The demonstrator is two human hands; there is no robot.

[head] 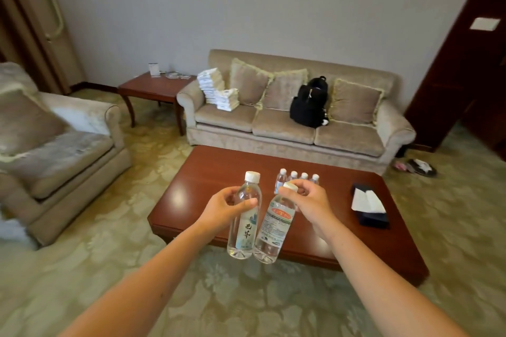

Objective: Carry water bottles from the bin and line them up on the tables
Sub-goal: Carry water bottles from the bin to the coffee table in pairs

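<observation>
My left hand (223, 208) grips a clear water bottle (243, 230) with a pale green label around its upper body, upright in the air. My right hand (308, 202) holds a second bottle (273, 230) with a red-and-white label by its neck and white cap, tilted slightly. Both bottles hang side by side over the near edge of the reddish-brown coffee table (219, 167). On the table behind my hands stands a row of several small bottles (297, 176) with white caps. The bin is out of view.
A dark tissue box (369, 208) lies on the table's right side. A beige sofa (287, 126) with a black backpack (309, 102) and stacked white packs stands behind. An armchair (60, 150) is at left, a side table (153, 87) beyond it.
</observation>
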